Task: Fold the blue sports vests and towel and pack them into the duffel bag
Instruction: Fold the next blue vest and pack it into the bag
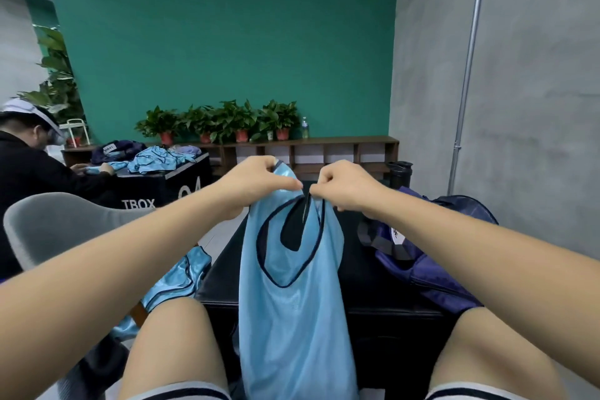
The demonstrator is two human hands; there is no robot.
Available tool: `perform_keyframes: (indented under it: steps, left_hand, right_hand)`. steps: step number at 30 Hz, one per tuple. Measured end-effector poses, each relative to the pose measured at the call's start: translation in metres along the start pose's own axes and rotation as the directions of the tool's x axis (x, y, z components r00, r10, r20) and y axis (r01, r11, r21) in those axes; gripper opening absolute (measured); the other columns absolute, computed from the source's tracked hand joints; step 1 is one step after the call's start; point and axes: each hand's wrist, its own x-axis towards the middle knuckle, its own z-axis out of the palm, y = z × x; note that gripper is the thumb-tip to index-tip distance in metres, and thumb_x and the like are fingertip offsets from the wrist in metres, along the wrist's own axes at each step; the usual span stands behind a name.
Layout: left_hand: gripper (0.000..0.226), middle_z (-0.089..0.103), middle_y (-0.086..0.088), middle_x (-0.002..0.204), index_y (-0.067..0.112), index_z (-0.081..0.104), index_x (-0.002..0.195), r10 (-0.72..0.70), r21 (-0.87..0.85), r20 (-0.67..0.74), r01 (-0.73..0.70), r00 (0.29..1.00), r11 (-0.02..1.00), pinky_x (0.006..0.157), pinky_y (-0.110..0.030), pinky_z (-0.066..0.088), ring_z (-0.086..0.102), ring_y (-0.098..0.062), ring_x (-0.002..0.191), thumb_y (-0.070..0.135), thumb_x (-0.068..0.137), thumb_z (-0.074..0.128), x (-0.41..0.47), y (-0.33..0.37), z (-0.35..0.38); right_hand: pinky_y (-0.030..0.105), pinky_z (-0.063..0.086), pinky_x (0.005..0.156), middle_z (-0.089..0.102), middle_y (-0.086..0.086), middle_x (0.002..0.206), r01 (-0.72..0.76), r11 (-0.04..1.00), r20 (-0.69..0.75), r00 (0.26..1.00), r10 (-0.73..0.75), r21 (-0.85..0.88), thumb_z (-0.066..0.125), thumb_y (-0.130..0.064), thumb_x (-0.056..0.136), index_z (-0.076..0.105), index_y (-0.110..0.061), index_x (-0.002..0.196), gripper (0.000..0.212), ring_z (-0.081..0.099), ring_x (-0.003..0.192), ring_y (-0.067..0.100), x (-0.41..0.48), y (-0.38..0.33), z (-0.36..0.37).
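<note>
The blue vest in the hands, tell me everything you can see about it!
The vest is light blue, shiny mesh cloth with dark trim round its openings. It hangs upright; the left hand and right hand each pinch a shoulder, close together. Its lower part drops between the person's legs, in front of a black bench.

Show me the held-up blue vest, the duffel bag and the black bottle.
blue vest (292,318), head view, front panel below the neckline.
duffel bag (435,279), head view, purple side below the arm.
black bottle (398,177), head view, middle of its body.
</note>
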Motion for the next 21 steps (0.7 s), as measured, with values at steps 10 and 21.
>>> perform_keyframes:
  steps: [10,21]
  left_hand:
    - [0.013,0.056,0.005,0.067,0.017,0.071,0.080,0.137,0.062,-0.028,-0.135,0.990,0.989,0.067,-0.034,0.033,0.044,-0.014,0.064,0.023,0.085,0.082,0.005,0.003,0.021]
    - [0.006,0.078,-0.018,0.103,0.018,0.078,0.096,0.121,-0.040,0.030,-0.120,0.992,0.992,0.085,-0.040,0.051,0.074,-0.042,0.100,0.020,0.091,0.076,0.006,-0.002,-0.007]
  right_hand:
    - [0.036,0.055,0.062,0.067,0.003,0.068,0.089,0.992,-0.011,0.996,-0.088,0.085,0.074,-0.033,0.085,0.067,-0.016,0.074,0.021,0.061,0.061,0.019,0.006,-0.022,-0.012]
    - [0.035,0.056,0.076,0.079,0.001,0.099,-0.153,0.912,0.236,0.970,0.064,0.381,0.073,-0.052,0.094,0.073,-0.014,0.102,0.039,0.075,0.084,0.016,-0.008,0.068,0.027]
